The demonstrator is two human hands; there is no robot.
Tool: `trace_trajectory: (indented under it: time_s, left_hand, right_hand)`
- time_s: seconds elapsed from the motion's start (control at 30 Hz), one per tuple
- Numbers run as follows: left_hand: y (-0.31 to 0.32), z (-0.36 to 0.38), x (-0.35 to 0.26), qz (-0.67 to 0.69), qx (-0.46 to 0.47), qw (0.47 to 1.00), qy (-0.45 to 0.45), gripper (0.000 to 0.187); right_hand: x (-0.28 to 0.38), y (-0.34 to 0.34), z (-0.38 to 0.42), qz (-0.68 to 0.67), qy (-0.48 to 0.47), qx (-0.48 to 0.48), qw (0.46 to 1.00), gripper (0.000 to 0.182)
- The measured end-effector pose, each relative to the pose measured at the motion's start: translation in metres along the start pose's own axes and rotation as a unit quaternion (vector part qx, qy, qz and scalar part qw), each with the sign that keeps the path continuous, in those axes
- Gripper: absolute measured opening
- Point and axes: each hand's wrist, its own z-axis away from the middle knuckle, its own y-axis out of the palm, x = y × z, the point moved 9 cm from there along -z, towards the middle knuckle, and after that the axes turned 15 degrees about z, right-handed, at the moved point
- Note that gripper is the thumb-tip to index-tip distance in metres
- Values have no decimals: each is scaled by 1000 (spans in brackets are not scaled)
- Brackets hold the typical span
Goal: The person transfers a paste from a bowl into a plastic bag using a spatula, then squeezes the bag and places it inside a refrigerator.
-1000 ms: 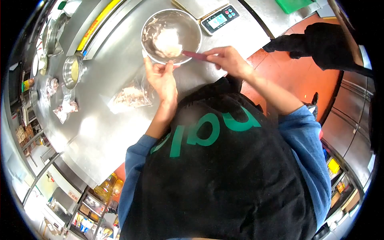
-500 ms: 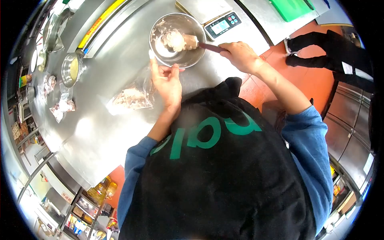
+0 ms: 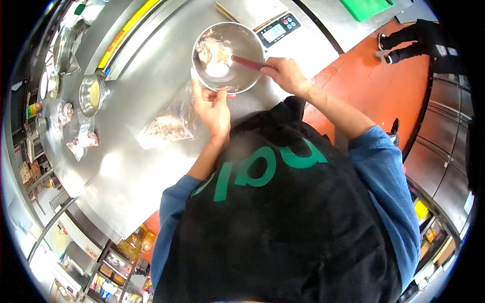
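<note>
A round steel mixing bowl (image 3: 250, 44) is tipped toward me above the metal worktop, with pale, lumpy paste (image 3: 208, 50) on its far-left inner wall. My left hand (image 3: 212, 110) grips the near rim, thumb and fingers on the edge. In my right hand (image 3: 288, 76) is the dark red handle of a spatula (image 3: 246, 62); its blade end is down in the bowl, covered by or against the paste. Beside my left wrist lies a clear plastic bag (image 3: 169, 128) with pale pinkish contents.
A digital scale (image 3: 275, 33) stands just beyond the bowl, and a green board (image 3: 366, 7) lies at the far right. Leftward are a steel bowl with yellowish contents (image 3: 92, 95) and small bags (image 3: 83, 144). Another person's legs (image 3: 404, 43) show on the orange floor.
The spatula has moved left and deeper into the bowl, pushing paste to the far-left wall. My right hand has come closer to the rim. The other person has shifted away.
</note>
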Motion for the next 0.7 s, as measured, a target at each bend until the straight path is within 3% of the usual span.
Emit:
trace_trajectory:
  time_s: [0.13, 0.2, 0.27, 0.43, 0.5, 0.57, 0.63, 0.7]
  left_hand:
    - [3, 4, 0, 41, -2, 999, -20, 79]
    - [3, 3, 2, 35, 1, 999, -25, 79]
    - [2, 3, 4, 78, 3, 997, -21, 79]
    - [2, 6, 0, 35, 5, 999, -37, 79]
    - [1, 6, 5, 38, 12, 998, -39, 78]
    - [0, 5, 8, 75, 40, 996, -26, 78]
    - [1, 5, 5, 50, 35, 998, -29, 77]
    - [-9, 2, 6, 2, 19, 1000, -20, 74]
  right_hand:
    - [-1, -6, 6, -67, 4, -11, 998, 27]
    - [-2, 0, 10, -166, 12, 7, 986, 29]
    - [-6, 4, 9, -164, 6, -16, 986, 30]
    - [-11, -2, 10, -181, 6, -71, 981, 31]
    - [-23, 4, 7, -178, 33, -22, 983, 27]
    - [-65, 50, -3, -218, 32, -39, 975, 25]
    - [-79, 52, -8, -251, 25, -60, 966, 22]
    - [-42, 37, -8, -349, -27, 60, 935, 19]
